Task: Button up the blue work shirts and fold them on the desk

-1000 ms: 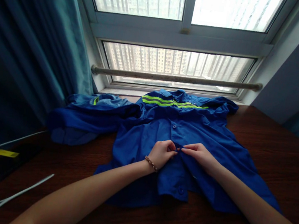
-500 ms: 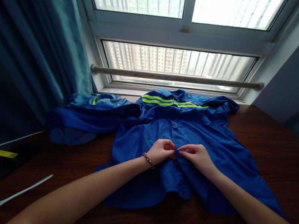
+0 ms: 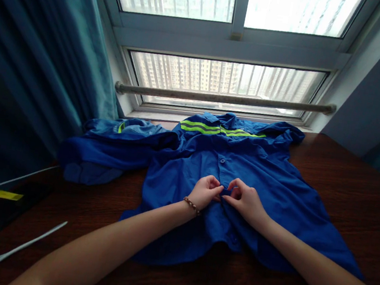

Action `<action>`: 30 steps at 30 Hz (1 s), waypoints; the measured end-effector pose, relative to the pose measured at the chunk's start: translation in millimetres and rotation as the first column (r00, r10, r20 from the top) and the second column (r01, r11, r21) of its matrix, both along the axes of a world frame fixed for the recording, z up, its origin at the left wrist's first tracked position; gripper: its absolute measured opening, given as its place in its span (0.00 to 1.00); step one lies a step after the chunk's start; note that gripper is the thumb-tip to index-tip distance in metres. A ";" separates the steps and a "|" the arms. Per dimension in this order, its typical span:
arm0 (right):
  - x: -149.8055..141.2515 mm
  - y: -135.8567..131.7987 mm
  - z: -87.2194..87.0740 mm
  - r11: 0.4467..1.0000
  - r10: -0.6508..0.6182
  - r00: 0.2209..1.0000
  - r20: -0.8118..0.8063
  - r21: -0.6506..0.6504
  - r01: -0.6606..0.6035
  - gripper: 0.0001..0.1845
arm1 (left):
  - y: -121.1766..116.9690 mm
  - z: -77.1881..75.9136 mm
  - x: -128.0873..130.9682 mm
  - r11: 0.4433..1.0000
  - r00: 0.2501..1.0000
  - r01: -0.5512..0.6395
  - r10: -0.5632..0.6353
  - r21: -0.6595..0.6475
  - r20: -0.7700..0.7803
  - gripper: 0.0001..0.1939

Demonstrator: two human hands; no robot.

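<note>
A blue work shirt (image 3: pixel 270 178) with yellow-green and grey reflective bands (image 3: pixel 201 127) lies front up, its collar toward the window. On its front strip a button (image 3: pixel 222 161) shows above my hands. My left hand (image 3: pixel 204 193), a braided bracelet on its wrist, pinches the left side of the front strip between thumb and fingers. Close beside it, my right hand (image 3: pixel 246 206) has its thumb and curled index finger at the strip's edge, with blue cloth between them. Whatever sits right under the fingertips is hidden.
The shirt lies on a dark brown wooden table (image 3: pixel 336 169). A sleeve (image 3: pixel 110 149) stretches left toward the blue curtain (image 3: pixel 49 35). A white wire-like thing (image 3: pixel 22 248) and a yellow strip (image 3: pixel 6 195) are at the left. A horizontal bar (image 3: pixel 224 101) crosses the window.
My right index finger has lifted and curled, widening the gap to the thumb at the strip. My left hand has shifted slightly. The shirt's lower front edge has moved a little.
</note>
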State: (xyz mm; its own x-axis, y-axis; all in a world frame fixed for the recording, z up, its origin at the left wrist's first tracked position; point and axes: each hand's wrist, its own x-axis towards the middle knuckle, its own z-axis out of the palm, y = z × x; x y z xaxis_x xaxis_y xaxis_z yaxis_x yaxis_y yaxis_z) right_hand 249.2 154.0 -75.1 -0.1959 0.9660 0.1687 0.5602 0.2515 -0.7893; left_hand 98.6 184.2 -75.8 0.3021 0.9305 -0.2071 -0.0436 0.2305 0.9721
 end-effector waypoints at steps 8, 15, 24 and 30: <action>0.1 0.7 -4.3 1.000 0.022 1.000 -0.013 -0.020 -0.023 0.14 | -0.1 2.5 -1.5 0.997 0.998 -0.064 0.064 -0.032 0.009 0.12; 6.9 10.0 -5.3 0.985 0.073 0.970 -0.232 -0.137 -0.106 0.12 | -3.0 0.1 -3.2 0.998 0.999 -0.007 0.004 0.068 0.034 0.16; 10.3 14.3 5.3 0.900 0.004 0.925 -0.380 -0.402 -0.170 0.18 | -4.3 -0.6 -3.8 0.989 0.999 0.048 -0.051 0.139 0.018 0.19; 24.7 8.6 26.1 0.714 0.217 0.913 -0.346 -0.581 -0.390 0.21 | 4.6 1.0 -7.8 0.990 1.000 -0.017 0.020 0.140 -0.019 0.17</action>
